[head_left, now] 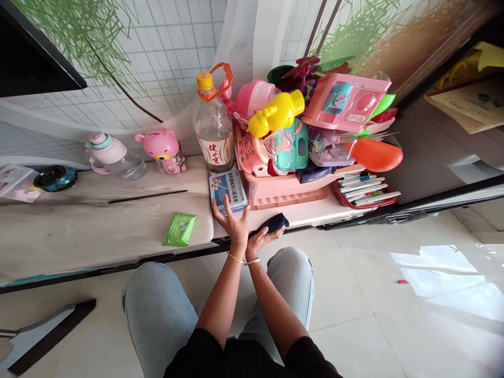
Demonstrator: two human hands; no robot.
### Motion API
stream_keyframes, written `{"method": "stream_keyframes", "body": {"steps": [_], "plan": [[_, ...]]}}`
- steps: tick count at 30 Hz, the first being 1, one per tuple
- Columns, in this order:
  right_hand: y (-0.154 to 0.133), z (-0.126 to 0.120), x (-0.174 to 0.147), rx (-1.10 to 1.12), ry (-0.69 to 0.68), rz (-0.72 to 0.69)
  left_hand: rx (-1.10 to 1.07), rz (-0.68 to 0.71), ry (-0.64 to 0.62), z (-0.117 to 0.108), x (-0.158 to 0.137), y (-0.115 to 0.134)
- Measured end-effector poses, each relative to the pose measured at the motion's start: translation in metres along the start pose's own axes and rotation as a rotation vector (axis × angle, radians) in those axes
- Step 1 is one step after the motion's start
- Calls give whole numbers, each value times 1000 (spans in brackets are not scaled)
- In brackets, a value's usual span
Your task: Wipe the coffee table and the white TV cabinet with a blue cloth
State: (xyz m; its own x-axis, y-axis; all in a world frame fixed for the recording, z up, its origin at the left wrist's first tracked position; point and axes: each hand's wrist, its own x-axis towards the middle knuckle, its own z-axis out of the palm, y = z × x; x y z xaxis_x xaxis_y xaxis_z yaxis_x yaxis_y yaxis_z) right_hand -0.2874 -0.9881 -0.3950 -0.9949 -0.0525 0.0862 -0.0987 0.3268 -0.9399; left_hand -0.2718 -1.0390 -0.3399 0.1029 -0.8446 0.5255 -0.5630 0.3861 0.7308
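Observation:
My left hand (233, 227) is at the near end of a flat blue-and-white box (227, 188) with printed lettering. Its fingers reach over the box's left part and top, and the thumb is at the right corner. Blue edges show under the top face; whether it is one box or a stack I cannot tell. Close beside it, my right hand (260, 241) is closed on a dark navy cloth (275, 223) at the shelf's front edge. Behind the box stands a large clear bottle (214, 128) with a yellow cap and orange handle.
Toys fill a pink basket (275, 189) on the right, beside a red basket of pens (366, 190). Leftward on the cabinet top (98, 231) are a green packet (180, 229), a thin dark stick (147, 197), a pink bear figure (162, 152) and a water bottle (114, 156).

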Motion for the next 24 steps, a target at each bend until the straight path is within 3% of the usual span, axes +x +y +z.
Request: {"method": "stream_keyframes", "body": {"steps": [4, 8, 11, 12, 14, 19, 24], "plan": [[4, 5, 4, -2, 41, -15, -48, 69, -107, -28, -21, -1], [6, 5, 31, 14, 99, -32, -98, 354, -231, -94, -37, -12], [9, 1, 64, -5, 144, -44, -15, 520, -68, -151, -16, -29], [10, -1, 75, -21, 152, -39, 30, 492, -10, -165, -2, -35], [11, -4, 93, -42, 167, -14, 148, 370, -58, -185, 27, -47], [10, -6, 107, -18, 199, 9, 297, 274, -296, -189, 66, -68], [13, -5, 104, -28, 229, 7, 244, 238, -231, -174, 73, -61]]}}
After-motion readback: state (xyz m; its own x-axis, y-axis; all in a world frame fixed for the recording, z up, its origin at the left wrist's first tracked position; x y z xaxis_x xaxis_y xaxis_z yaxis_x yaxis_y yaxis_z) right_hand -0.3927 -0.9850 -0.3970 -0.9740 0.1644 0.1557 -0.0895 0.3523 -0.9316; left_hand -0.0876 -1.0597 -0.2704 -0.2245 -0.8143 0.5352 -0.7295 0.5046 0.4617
